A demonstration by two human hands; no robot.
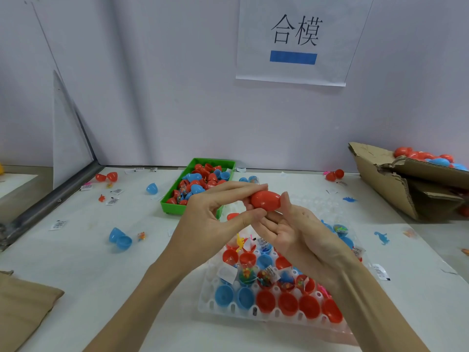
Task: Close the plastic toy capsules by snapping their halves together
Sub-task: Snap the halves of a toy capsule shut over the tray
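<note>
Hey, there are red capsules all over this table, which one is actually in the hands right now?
The closed red capsule held above the white tray: left hand pinches one end, right hand the other. The other red pieces lie in trays, the box or on the table.

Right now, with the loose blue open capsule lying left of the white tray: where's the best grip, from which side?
Take the blue hinged plastic capsule from above, probably with fingers pinching the domed far half across its width. It lies apart from other things on the white table, and its near half appears to face cavity-up, so the rounded outer wall looks the surer hold.
</note>
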